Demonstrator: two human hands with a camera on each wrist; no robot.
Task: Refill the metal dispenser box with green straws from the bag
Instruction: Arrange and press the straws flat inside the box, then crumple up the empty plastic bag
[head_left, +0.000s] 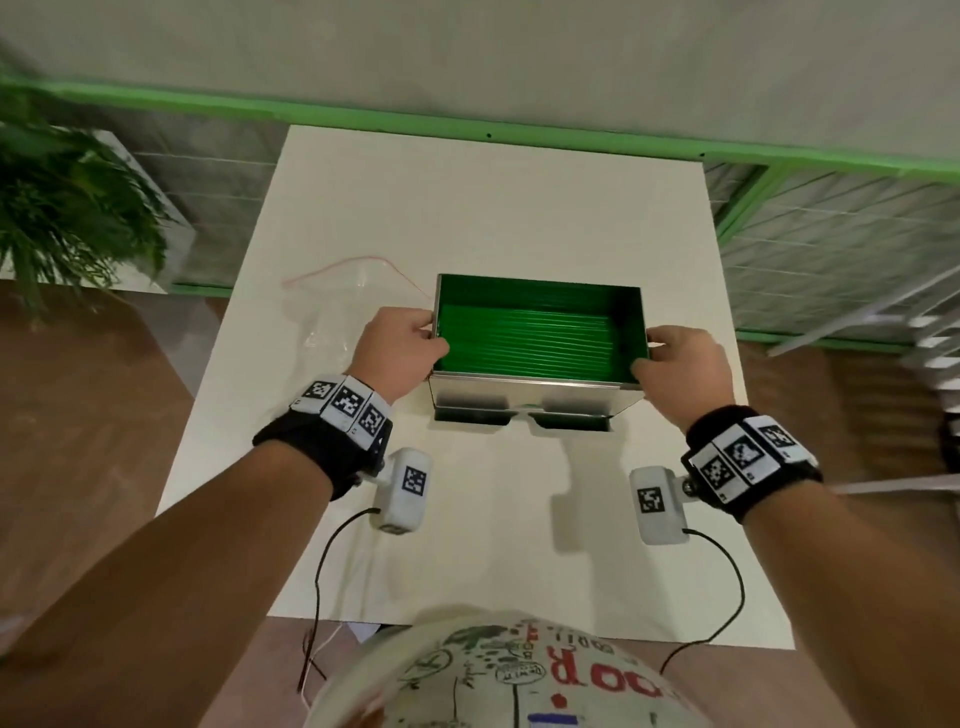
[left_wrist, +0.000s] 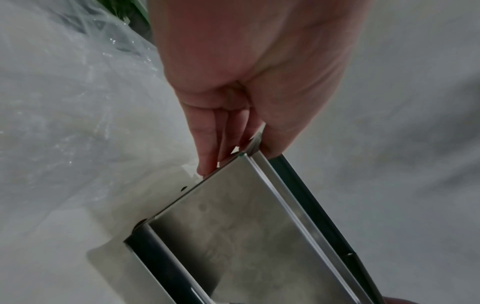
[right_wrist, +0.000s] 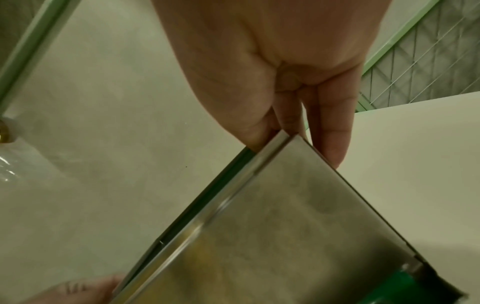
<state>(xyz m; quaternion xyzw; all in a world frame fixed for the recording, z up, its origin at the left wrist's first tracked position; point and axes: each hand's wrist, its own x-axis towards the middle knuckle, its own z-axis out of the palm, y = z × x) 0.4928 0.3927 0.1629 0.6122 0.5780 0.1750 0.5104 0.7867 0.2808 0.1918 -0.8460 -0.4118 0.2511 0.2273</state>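
Observation:
The metal dispenser box (head_left: 530, 397) stands open-topped in the middle of the white table (head_left: 467, 545), filled with a flat layer of green straws (head_left: 524, 338). My left hand (head_left: 397, 345) grips the box's left wall at its top edge, thumb inside and fingers outside. My right hand (head_left: 680, 366) grips the right wall the same way. In the left wrist view my fingers (left_wrist: 207, 148) lie along the steel side (left_wrist: 233, 226). In the right wrist view my fingers (right_wrist: 330, 131) clasp the corner of the steel wall (right_wrist: 272, 226). The clear plastic bag (head_left: 332, 306) lies flat and looks empty left of the box.
A potted plant (head_left: 67, 208) stands off the table's far left. A green-framed wire fence (head_left: 831, 244) runs behind and to the right. Cables (head_left: 322, 561) from the wrist cameras hang over the near table edge.

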